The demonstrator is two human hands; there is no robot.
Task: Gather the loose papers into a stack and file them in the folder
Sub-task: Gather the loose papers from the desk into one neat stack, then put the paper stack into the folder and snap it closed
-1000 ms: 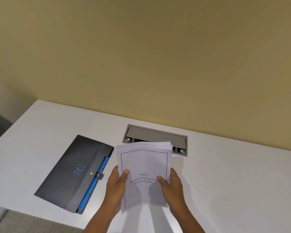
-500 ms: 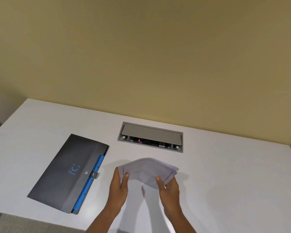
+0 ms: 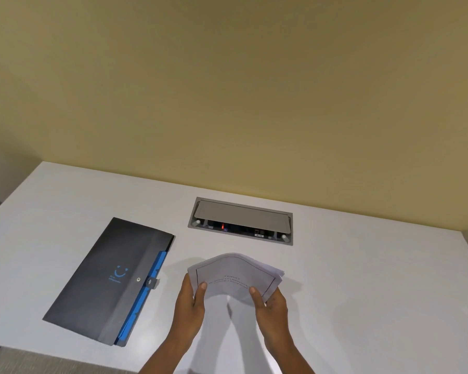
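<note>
A stack of white papers point(image 3: 234, 276) with a printed border and a few lines of text is held above the white table point(image 3: 376, 279), tipped nearly flat and bowed upward in the middle. My left hand point(image 3: 191, 299) grips its left edge, thumb on top. My right hand point(image 3: 269, 302) grips its right edge the same way. A dark grey folder point(image 3: 106, 279) with a blue inner edge, a blue smiley logo and a snap tab lies shut on the table to the left of my hands.
A grey recessed power and cable box point(image 3: 241, 221) is set into the table behind the papers, its lid tilted up. A yellow wall point(image 3: 227, 90) runs along the table's far edge. The table's near edge point(image 3: 52, 356) passes just below the folder.
The papers went from upright, facing me, to tipped down almost flat and bowed between both hands. Both hands kept their grip and stayed in about the same place.
</note>
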